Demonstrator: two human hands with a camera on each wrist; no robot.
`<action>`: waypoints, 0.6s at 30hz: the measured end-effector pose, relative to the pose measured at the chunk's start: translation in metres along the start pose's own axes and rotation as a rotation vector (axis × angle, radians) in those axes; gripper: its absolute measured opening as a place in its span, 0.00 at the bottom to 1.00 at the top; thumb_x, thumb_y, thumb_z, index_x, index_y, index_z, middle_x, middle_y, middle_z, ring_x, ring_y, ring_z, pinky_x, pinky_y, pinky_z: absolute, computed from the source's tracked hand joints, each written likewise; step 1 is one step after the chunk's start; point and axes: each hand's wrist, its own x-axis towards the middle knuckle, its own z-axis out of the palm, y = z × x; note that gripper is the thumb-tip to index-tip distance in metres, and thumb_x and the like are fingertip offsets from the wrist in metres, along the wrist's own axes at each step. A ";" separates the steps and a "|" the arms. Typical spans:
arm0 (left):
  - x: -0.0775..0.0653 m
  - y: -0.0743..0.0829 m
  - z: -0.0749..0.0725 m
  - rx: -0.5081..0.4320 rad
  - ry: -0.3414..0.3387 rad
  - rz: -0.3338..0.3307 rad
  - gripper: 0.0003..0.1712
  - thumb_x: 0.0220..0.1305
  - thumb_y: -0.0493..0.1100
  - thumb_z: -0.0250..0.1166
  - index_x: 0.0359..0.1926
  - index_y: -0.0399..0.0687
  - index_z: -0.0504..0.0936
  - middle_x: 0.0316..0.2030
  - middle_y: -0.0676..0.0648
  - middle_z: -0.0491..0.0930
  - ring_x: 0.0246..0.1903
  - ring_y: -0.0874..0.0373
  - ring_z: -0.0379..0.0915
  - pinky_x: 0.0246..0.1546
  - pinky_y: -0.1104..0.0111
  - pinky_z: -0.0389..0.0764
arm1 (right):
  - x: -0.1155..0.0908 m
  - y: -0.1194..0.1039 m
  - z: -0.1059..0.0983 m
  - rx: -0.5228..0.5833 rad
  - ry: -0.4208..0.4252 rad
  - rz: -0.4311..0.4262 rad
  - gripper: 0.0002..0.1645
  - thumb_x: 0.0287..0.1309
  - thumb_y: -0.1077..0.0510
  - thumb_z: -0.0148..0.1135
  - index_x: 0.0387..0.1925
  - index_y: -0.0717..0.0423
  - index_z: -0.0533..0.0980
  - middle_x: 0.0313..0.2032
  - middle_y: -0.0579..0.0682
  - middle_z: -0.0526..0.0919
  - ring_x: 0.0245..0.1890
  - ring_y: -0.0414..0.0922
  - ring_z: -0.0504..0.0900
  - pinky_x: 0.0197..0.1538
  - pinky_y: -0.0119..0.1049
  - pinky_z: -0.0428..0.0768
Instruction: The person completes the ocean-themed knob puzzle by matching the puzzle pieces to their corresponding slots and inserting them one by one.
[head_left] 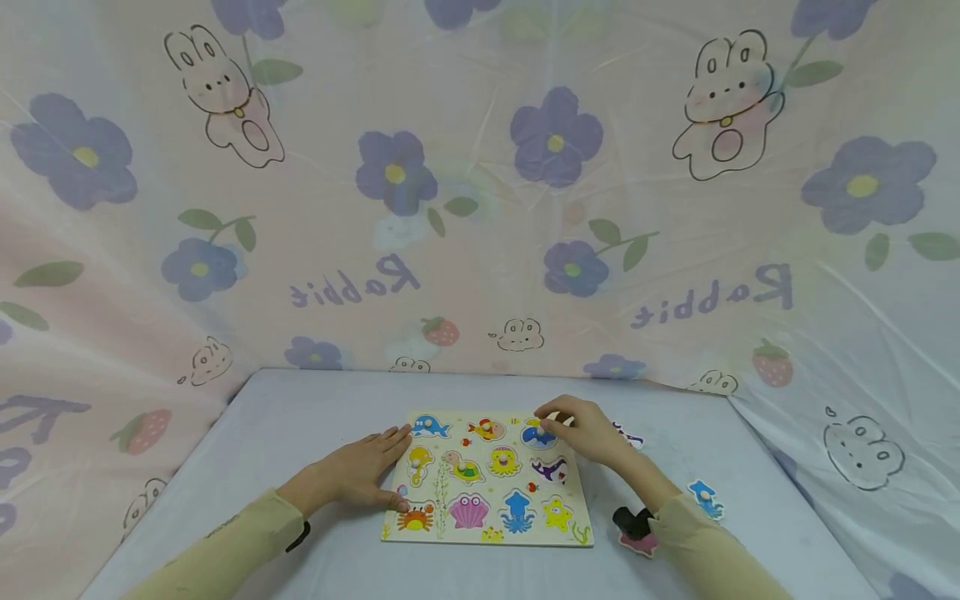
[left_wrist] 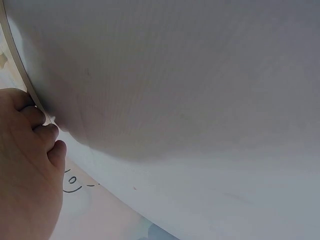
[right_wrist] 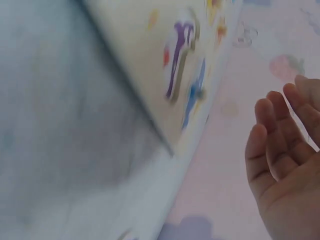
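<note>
A wooden knob puzzle board (head_left: 480, 531) with sea-animal pieces lies on the table. My left hand (head_left: 360, 473) rests along its left edge, fingers stretched forward and thumb near the red crab piece (head_left: 415, 518). The left wrist view shows that hand (left_wrist: 30, 160) against the board's rim. Over the top right corner is my right hand (head_left: 588, 429), fingers loosely bent near the blue whale piece (head_left: 537, 437). In the right wrist view, a gap separates the hand (right_wrist: 287, 155) from the blue piece (right_wrist: 192, 100), and no piece shows in its fingers. A purple piece (head_left: 551, 472) sits below the whale.
Right of the board lie a blue loose piece (head_left: 705, 500), a pink piece (head_left: 639, 544) partly covered by a black wrist strap, and a purple-and-white piece (head_left: 628, 435) behind the right hand. A patterned curtain (head_left: 480, 250) rises behind the white table (head_left: 315, 408).
</note>
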 end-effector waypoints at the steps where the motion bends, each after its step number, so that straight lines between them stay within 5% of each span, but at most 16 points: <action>1: 0.000 0.000 0.000 -0.002 0.001 0.001 0.69 0.57 0.83 0.60 0.80 0.35 0.56 0.81 0.39 0.51 0.79 0.40 0.49 0.77 0.48 0.59 | -0.003 0.005 -0.003 -0.005 0.023 0.008 0.12 0.71 0.58 0.66 0.52 0.56 0.85 0.50 0.49 0.87 0.44 0.45 0.84 0.43 0.38 0.83; 9: -0.001 0.003 -0.002 -0.008 0.009 0.006 0.68 0.58 0.82 0.61 0.80 0.35 0.56 0.81 0.38 0.51 0.79 0.39 0.49 0.77 0.48 0.60 | -0.028 0.040 -0.030 -0.028 0.159 0.082 0.12 0.72 0.57 0.65 0.51 0.56 0.85 0.49 0.51 0.87 0.44 0.49 0.86 0.42 0.38 0.84; 18: -0.001 0.002 -0.001 -0.006 0.003 -0.002 0.68 0.58 0.82 0.60 0.80 0.35 0.56 0.81 0.39 0.51 0.79 0.40 0.49 0.77 0.48 0.59 | -0.051 0.075 -0.053 -0.083 0.150 0.159 0.13 0.70 0.58 0.66 0.51 0.60 0.85 0.49 0.55 0.86 0.42 0.50 0.85 0.36 0.33 0.82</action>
